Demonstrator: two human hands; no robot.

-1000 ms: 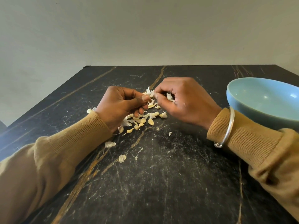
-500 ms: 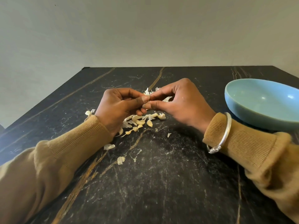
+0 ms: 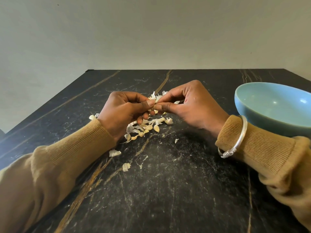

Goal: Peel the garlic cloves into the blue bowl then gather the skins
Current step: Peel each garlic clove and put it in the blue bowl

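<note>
Nearest, the tan sleeves [image 3: 50, 174] rest on the black marbled table [image 3: 168, 190], and the right one carries a silver bangle [image 3: 242, 132]. Two loose skins [image 3: 114, 153] lie on the stone just beyond the left cuff.

Farther in, the pile of cloves [image 3: 148, 127] sits below the hands: small cream and pale-yellow pieces, some with thin tails, mixed with white papery flakes. It looks the same as a second ago.

Above the pile, the left hand [image 3: 122, 111] and right hand [image 3: 190, 105] now meet at the thumbs. A second ago they were slightly apart, with the right hand curled over on its own. Both hands have their fingers curled and pinch one garlic clove [image 3: 151, 109] between thumb and fingertips. Only a pale sliver of it shows between the two thumb tips, and the rest is hidden. It is held clear of the table, directly over the pile.

More white skin scraps [image 3: 157, 96] lie just behind the knuckles. The blue bowl [image 3: 252, 120] stands at the right, behind the right wrist and well apart from the pinched clove. No cloves show in the part of its inside that is visible. A plain grey wall [image 3: 151, 31] lies beyond the table's far edge.
</note>
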